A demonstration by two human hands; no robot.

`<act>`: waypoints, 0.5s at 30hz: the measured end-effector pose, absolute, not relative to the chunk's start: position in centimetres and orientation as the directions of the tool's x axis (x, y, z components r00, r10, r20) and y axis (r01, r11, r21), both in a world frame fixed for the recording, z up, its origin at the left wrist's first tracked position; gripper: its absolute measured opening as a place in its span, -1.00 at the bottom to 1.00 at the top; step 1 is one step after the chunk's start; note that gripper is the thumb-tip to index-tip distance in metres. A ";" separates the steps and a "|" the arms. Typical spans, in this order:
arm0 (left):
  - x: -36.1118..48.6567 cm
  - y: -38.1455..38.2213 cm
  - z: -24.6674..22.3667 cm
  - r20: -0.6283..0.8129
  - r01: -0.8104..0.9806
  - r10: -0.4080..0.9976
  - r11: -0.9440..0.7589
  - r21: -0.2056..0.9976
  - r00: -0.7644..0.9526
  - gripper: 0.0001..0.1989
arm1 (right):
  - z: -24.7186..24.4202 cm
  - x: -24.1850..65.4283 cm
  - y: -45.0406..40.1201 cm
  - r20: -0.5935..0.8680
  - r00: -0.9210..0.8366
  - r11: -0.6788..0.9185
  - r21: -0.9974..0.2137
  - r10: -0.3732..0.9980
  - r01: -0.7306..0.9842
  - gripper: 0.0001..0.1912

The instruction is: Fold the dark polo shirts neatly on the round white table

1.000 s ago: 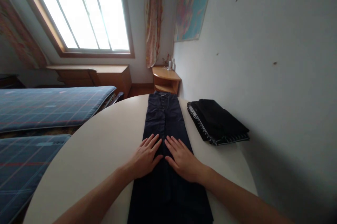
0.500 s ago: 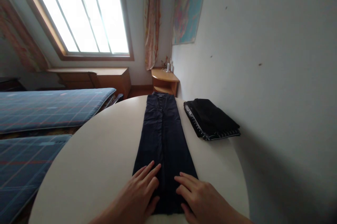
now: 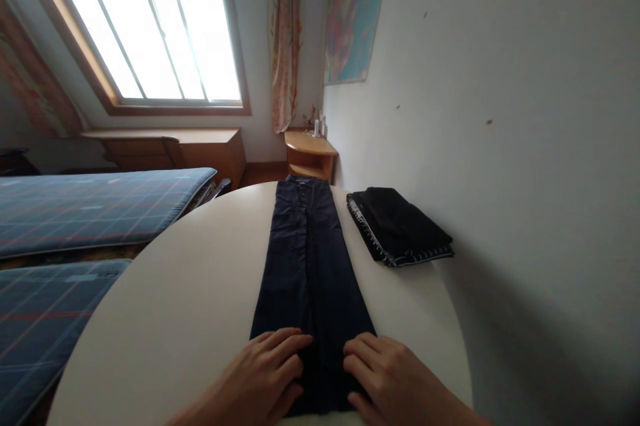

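You have one pair of navy-blue cloth trousers (image 3: 307, 259) directly under your fingers (image 3: 295, 344), laid out lengthwise on one round white counter (image 3: 190, 279), waistband at the end farthest from your fingertips. One folded black fabric stack with white-stitched edges (image 3: 403, 223) lies beyond your right fingers and to their right, apart from the trousers; how many pieces it holds, you cannot tell. Two blue plaid mattresses (image 3: 100, 209) lie out past your left fingers, and one curved wooden corner cabinet (image 3: 310, 143) stands far ahead of both hands. Your two hands come in from the near side, palms down, forearms angled inward: the left hand (image 3: 267, 373) over the left edge of the cloth near its close end, the right hand (image 3: 385, 366) over the right edge. On each, the fingers are bent and only slightly parted from the thumb; whether they pinch cloth cannot be told.
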State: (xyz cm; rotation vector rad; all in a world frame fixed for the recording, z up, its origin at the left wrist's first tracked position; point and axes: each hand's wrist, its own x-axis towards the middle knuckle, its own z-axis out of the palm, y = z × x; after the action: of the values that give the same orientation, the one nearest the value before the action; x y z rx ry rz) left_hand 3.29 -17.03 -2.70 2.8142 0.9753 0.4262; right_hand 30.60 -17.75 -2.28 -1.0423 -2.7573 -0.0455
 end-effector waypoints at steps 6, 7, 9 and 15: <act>1.7 -17.6 0.3 0.131 0.539 0.558 -0.828 0.156 0.820 -0.64 | -2.3 30.8 -17.4 0.162 -0.784 0.801 -0.104 0.599 0.590 -0.32; 1.6 -17.7 0.4 0.134 0.532 0.546 -0.837 0.125 0.827 -0.63 | -2.3 30.7 -17.2 0.168 -0.798 0.815 -0.103 0.579 0.570 -0.33; 1.4 -17.9 -0.1 0.138 0.537 0.542 -0.840 0.078 0.829 -0.64 | -2.3 30.3 -16.7 0.170 -0.825 0.842 -0.106 0.539 0.529 -0.35; 1.2 -17.9 -3.2 0.202 0.620 0.613 -0.784 0.036 0.764 -0.70 | -3.4 29.5 -16.3 0.168 -0.836 0.852 -0.090 0.523 0.515 -0.36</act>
State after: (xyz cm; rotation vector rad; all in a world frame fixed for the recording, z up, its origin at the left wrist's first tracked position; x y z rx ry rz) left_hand 1.22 -17.90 -3.21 2.9806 1.0416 0.3230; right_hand 29.52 -16.30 -3.38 -0.8042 -2.8425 0.0612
